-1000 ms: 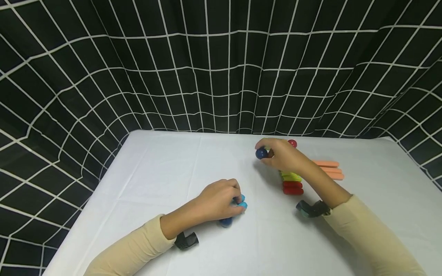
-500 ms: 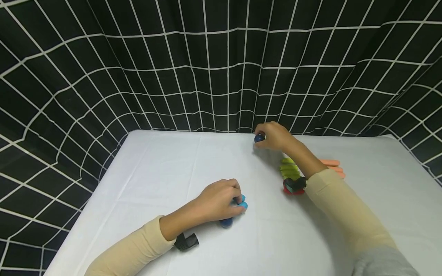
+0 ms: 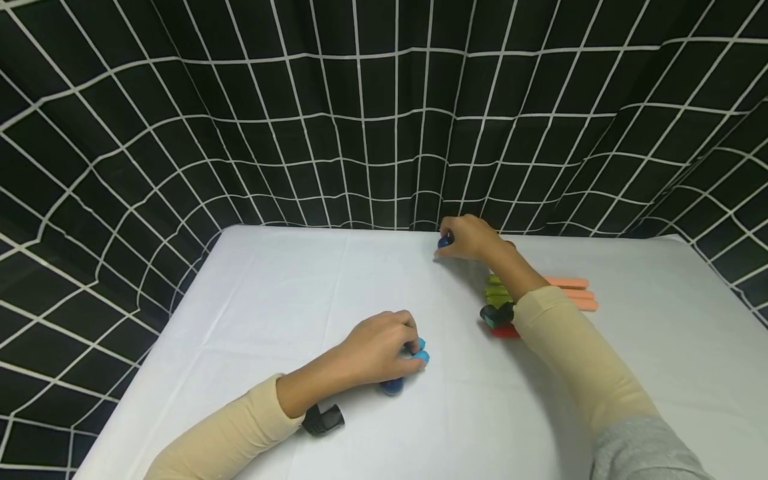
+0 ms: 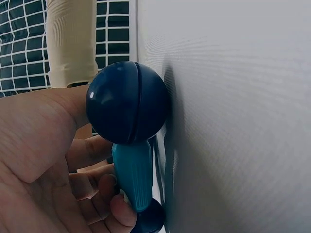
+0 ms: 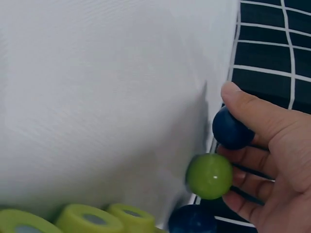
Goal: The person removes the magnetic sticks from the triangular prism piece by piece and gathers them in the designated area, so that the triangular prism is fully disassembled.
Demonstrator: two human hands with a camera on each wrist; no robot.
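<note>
My left hand stays low over the table, its fingers curled around light blue bars. A dark blue ball sits beneath the palm. In the left wrist view a ball stands at one end of a teal bar, with another dark blue ball at the other end; fingertips touch the bar. At the table's far edge my right hand holds a dark blue ball between thumb and fingers. A green ball lies against its fingers, with a second dark blue ball beside that.
Right of centre, yellow-green bars lie in a row above red bars, partly under the right wrist camera. Orange bars lie further right. Behind the white table hangs a black gridded curtain.
My right hand has moved away from me to the table's far edge with the dark blue ball, then slightly left. The left hand has stayed in place on the light blue bars.
</note>
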